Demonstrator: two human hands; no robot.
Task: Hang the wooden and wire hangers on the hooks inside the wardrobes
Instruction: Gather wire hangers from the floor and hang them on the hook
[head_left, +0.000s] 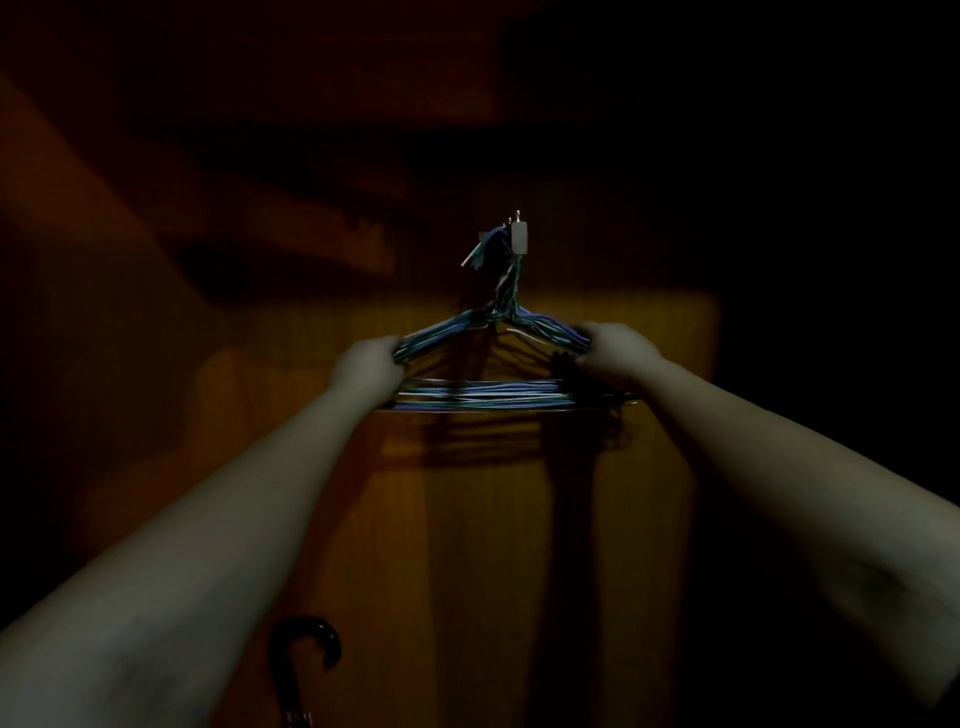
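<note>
A: From the head view, how far along is this?

B: The bundle of wire hangers (488, 358) has its tops up at the small pale hook (520, 238) on the wardrobe back panel (483, 519). They seem caught on it, though it is too dark to be sure. No wooden hangers show, so I judge those are left.

A: And the hands?

B: The left hand (366, 371) grips the bundle's left end, fingers curled round the wires. The right hand (615, 351) grips the right end likewise.

A: The hangers themselves?

B: Thin, blue, green and purple, bunched tight, bars level. An umbrella handle (306, 644) shows below.
</note>
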